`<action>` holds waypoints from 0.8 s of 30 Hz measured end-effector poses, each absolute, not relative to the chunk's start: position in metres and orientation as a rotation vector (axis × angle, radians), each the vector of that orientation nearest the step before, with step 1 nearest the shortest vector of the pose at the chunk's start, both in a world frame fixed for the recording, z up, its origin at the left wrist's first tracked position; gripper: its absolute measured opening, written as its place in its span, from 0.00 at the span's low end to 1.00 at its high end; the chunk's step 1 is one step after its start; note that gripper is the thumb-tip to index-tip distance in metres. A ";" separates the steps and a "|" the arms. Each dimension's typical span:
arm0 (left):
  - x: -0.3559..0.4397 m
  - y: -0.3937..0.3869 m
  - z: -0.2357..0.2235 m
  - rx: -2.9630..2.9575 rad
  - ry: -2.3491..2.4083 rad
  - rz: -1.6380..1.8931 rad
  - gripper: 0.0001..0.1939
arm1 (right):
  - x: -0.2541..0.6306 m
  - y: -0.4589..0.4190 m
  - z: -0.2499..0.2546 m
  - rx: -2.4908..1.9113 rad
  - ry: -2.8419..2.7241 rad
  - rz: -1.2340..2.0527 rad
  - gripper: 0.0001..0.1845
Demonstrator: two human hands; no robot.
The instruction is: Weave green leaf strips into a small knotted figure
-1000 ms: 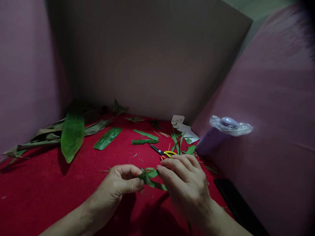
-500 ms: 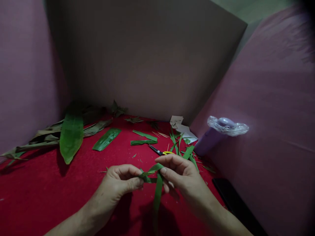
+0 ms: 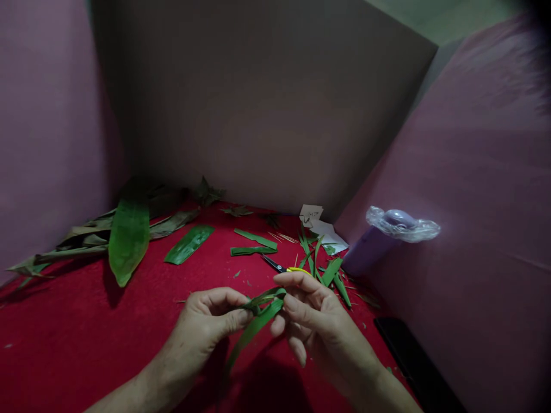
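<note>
A narrow green leaf strip (image 3: 258,324), folded into a loop, is held between both hands above the red cloth. My left hand (image 3: 210,318) pinches the folded end between thumb and forefinger. At the loop's other end, my right hand (image 3: 314,315) grips the bend with thumb and forefinger, its lower fingers loosely spread. The strip's free tail hangs down toward the lower left. Just beyond my right hand lie scissors (image 3: 275,264) with dark blades and yellow handles, partly hidden by the fingers.
On the red cloth (image 3: 107,344) lie cut leaf pieces (image 3: 253,250), a wide leaf piece (image 3: 189,244) and a large leaf (image 3: 129,241) over dried leaves. Leaf scraps (image 3: 331,272) and white paper (image 3: 329,235) sit right. A purple container (image 3: 372,249) and a black phone-like object (image 3: 408,355) stand along the right wall.
The strip's tail has swung from hanging straight down to slanting lower left, across the front of the loop. My right hand's lower fingers have spread. The view has shifted slightly.
</note>
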State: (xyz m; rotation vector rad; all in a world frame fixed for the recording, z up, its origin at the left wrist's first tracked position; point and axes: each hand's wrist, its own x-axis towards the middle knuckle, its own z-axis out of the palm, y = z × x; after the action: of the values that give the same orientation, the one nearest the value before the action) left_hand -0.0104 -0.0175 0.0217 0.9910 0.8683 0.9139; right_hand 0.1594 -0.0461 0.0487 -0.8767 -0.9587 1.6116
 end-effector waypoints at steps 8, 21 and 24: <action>-0.013 -0.016 0.016 0.973 0.835 0.948 0.05 | 0.157 -0.039 0.035 -0.914 -1.075 1.434 0.15; -0.010 -0.007 0.012 0.981 0.837 0.927 0.06 | 0.165 -0.041 0.011 -0.915 -1.057 1.354 0.08; -0.009 -0.006 0.012 1.010 0.832 0.911 0.06 | 0.166 -0.043 0.008 -0.880 -1.027 1.374 0.07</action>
State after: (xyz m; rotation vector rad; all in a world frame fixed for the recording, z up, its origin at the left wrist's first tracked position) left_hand -0.0089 -0.0063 0.0123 1.0098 0.8319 0.9108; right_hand 0.1660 -0.0428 0.0083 -0.8795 -1.0266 1.3736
